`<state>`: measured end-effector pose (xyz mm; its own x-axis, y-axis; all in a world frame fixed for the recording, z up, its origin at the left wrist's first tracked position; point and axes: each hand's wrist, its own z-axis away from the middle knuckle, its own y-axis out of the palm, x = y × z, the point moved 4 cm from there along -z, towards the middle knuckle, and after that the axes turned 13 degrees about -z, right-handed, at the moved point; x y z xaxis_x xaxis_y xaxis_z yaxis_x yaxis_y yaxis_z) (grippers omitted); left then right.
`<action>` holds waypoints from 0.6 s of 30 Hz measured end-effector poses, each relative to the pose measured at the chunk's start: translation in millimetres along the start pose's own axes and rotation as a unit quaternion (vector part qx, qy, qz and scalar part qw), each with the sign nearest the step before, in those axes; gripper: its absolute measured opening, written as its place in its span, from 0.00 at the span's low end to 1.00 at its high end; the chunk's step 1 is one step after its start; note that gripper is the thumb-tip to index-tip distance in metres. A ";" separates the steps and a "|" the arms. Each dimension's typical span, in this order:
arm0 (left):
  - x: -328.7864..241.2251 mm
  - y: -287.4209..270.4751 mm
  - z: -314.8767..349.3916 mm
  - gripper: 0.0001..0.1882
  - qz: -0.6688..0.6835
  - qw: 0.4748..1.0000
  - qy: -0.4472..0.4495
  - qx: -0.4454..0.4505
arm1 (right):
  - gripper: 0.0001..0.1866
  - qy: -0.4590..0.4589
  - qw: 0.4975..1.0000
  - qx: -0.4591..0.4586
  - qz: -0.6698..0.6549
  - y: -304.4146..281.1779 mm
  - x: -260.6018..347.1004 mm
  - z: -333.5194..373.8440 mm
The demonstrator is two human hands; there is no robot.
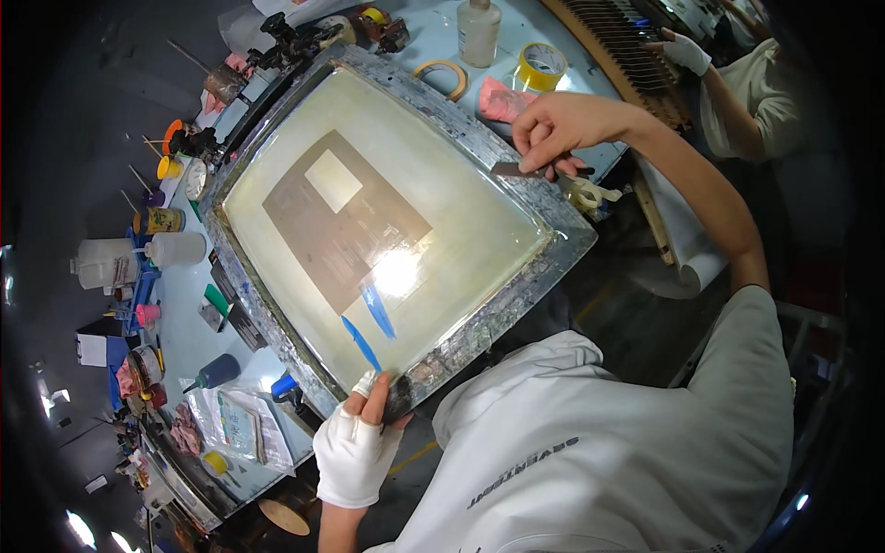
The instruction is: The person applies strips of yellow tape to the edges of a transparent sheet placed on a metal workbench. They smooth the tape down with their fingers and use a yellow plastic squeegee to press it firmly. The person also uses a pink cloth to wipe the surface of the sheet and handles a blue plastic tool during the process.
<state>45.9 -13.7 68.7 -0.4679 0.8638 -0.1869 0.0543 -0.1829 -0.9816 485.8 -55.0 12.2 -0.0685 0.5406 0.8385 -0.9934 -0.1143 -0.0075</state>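
A silkscreen printing frame (461,366) with a grey, ink-stained metal border lies tilted across the bench. Its pale yellow mesh carries a brown rectangular stencil area (304,235) and two blue streaks (377,311) near the close edge. My left hand (358,452), in a white glove with some fingertips bare, grips the frame's near corner, its fingers over the border. At the frame's right border, my bare right hand (562,134) pinches a thin, flat, dark tool (507,169). Its exact kind I cannot make out. The fingers of that hand are curled, partly hidden.
Beyond the frame are a pink cloth (502,100), yellow tape roll (541,66), tan tape ring (441,79) and whitish bottle (478,33). Clamps (277,41) stand at the far left. Bottles, cans and a plastic-wrapped packet (241,426) line the left. Another person's gloved hand (684,52) works at upper right.
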 end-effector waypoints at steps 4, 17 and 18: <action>3.3 -53.6 7.2 0.42 -0.012 0.999 -0.009 -0.034 | 0.10 -0.113 0.993 -0.002 -0.026 -23.4 26.2 15.1; 128.2 -293.1 -31.5 0.41 0.023 0.940 -0.111 -0.322 | 0.14 -0.251 0.821 -0.251 0.448 -89.3 -21.3 -169.6; 150.5 -295.5 -40.6 0.41 0.026 0.939 -0.113 -0.325 | 0.15 -0.263 0.803 -0.326 0.423 -101.4 -7.6 -167.3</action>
<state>-4.7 189.3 329.1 -0.6211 0.7267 -0.2937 0.5743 0.1669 -0.8015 571.7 92.0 -84.5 -0.8671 0.0521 0.4955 -0.4598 0.2990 -0.8362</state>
